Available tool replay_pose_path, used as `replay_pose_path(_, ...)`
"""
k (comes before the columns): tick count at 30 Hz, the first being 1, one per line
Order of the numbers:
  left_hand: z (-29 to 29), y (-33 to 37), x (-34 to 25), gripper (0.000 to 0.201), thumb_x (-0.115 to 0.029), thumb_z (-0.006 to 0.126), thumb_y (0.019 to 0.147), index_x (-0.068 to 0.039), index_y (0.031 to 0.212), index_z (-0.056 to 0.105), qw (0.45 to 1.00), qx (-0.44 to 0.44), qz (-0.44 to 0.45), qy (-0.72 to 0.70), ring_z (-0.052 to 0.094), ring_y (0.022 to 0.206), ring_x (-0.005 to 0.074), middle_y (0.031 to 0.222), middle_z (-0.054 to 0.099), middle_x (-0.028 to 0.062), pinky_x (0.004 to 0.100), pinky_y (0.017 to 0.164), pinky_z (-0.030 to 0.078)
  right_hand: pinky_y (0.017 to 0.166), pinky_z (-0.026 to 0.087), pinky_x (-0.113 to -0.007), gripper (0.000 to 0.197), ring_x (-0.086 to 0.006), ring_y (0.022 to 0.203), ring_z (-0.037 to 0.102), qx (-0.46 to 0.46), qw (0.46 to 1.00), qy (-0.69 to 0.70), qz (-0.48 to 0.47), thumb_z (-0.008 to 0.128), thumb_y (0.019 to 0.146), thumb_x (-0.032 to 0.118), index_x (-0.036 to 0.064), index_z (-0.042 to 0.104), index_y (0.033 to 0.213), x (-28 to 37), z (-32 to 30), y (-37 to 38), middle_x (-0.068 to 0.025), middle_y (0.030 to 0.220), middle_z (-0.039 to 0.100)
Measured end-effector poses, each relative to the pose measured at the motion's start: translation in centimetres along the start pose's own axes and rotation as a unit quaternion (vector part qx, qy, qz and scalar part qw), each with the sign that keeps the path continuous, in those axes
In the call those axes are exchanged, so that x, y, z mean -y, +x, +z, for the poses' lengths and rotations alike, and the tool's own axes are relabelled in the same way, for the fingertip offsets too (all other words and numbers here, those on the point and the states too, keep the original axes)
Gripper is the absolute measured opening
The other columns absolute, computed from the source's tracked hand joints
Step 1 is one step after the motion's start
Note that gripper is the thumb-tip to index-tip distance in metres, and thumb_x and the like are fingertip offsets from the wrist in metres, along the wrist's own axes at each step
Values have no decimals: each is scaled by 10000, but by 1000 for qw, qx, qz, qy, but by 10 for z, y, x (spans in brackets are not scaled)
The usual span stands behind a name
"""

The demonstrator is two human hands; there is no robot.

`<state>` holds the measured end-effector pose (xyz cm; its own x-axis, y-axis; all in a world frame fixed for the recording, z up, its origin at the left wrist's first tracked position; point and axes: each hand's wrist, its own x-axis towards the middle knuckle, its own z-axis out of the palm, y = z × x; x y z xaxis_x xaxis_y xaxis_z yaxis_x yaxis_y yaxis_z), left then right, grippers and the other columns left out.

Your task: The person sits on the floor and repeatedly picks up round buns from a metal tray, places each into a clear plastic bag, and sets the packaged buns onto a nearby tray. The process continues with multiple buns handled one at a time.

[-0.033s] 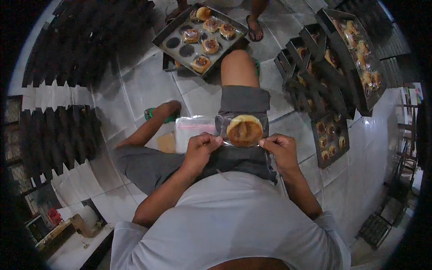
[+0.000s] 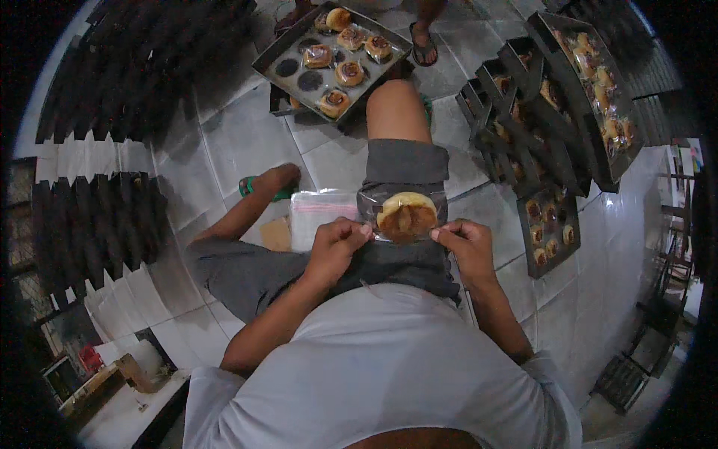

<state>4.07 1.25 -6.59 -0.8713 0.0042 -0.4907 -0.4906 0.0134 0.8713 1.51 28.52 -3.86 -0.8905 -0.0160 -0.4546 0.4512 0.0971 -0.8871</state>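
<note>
I sit on a tiled floor with a round golden bun in a clear plastic bag lying on my right thigh. My left hand pinches the bag's near left edge. My right hand pinches its near right edge. A stack of flat clear bags lies just left of the bun, between my legs.
A dark baking tray with several swirl buns lies on the floor ahead. Stacked dark trays with buns stand at the right, one small tray beside my knee. Dark stacked trays fill the left. Another person's sandalled foot is at the top.
</note>
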Motion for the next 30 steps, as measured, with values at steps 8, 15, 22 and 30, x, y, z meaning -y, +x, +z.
replay_pose_path(8,4,39,-15,210,-156,703,959,20,1065,661,946,-25,182,266,653,918,335,965,650,208,408,838,502,785,562,-280,272,-98,836,666,-17,997,-4,-81,772,940,157,-7,749,1156,19,-5,43,-41,978,747)
replay_pose_path(15,-13,11,-21,235,-161,668,1009,14,1167,667,946,-235,208,-77,671,1000,207,1060,694,167,348,878,526,916,570,-348,454,-227,983,727,62,878,-223,-418,794,907,224,14,691,1296,80,91,84,-109,1162,756)
replay_pose_path(22,-76,-26,61,192,-110,686,948,-33,1109,755,965,-197,128,119,721,930,186,984,767,127,367,817,553,989,544,-481,559,-370,1165,684,70,634,-491,-594,766,878,281,100,646,1393,137,132,307,-169,1308,701)
replay_pose_path(30,-68,24,77,425,-152,660,848,-50,1261,665,728,-142,287,606,639,1235,306,1361,670,160,607,1248,272,930,574,-426,371,-353,1022,749,167,854,-356,-340,782,897,297,49,774,1173,40,195,241,-180,1094,775)
